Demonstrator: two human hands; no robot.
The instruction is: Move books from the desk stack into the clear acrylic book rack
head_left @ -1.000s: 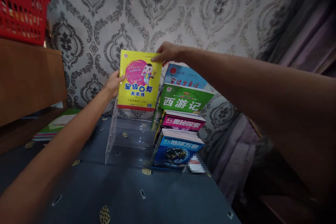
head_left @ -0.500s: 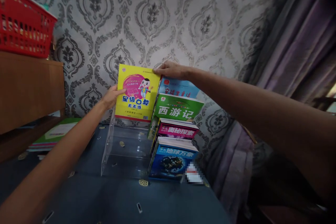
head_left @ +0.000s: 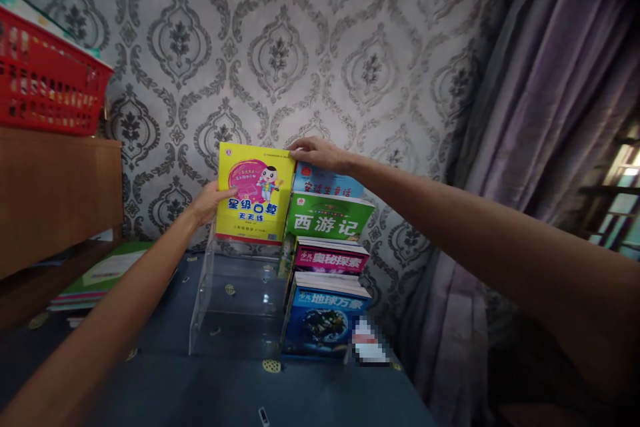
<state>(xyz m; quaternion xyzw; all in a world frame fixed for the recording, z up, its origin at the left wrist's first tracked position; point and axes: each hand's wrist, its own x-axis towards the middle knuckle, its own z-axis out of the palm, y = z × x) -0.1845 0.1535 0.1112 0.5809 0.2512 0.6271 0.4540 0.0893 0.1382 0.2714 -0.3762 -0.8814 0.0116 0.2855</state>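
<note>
A yellow workbook (head_left: 278, 227) with a cartoon child on its cover stands upright in the back left of a clear tiered book rack (head_left: 200, 310). My left hand (head_left: 207, 203) grips its left edge, thumb over the front cover. My right hand (head_left: 317, 152) pinches its top right corner; some of those fingers are hidden behind it. Right of it, the rack's tiers hold a light blue book (head_left: 330, 181), a green book (head_left: 327, 217), magenta books (head_left: 333, 260) and, lowest in front, blue books (head_left: 325, 323) with a globe picture.
A red plastic basket (head_left: 50, 77) sits on a wooden cabinet (head_left: 60, 193) at the left. Several books (head_left: 107, 270) lie stacked on the blue tablecloth (head_left: 200, 393) beside the rack. Patterned wallpaper (head_left: 280, 60) rises behind; a purple-grey curtain (head_left: 530, 127) hangs at the right.
The camera view has tilted up slightly, so everything sits lower in the picture. Both hands keep their hold on the yellow workbook, which stays at the rack's back tier.
</note>
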